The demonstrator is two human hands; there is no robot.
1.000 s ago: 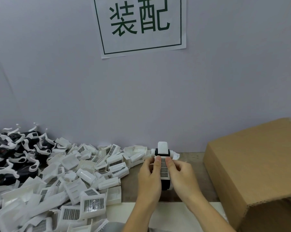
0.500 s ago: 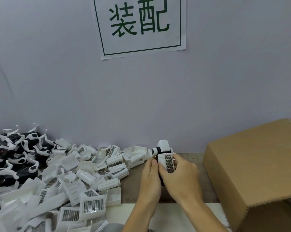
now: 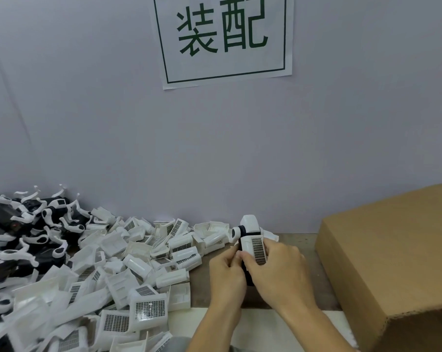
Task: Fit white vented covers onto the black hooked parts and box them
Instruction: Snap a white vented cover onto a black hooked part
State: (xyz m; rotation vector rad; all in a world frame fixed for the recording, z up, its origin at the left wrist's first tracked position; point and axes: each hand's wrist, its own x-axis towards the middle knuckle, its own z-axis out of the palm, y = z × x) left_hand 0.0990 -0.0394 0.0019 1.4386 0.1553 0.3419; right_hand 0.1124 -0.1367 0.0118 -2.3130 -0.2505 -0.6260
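Both my hands meet above the worktop [image 3: 286, 240], forearms angling in from below. My left hand [image 3: 226, 274] curls round the left side of the black hooked part [image 3: 243, 231], thumb tucked against it. My right hand [image 3: 278, 271] wraps the right side, thumb pressing the white vented cover [image 3: 256, 248] seated on its front. It stands upright between the pile of covers [image 3: 128, 270] and the cardboard box [image 3: 392, 262].
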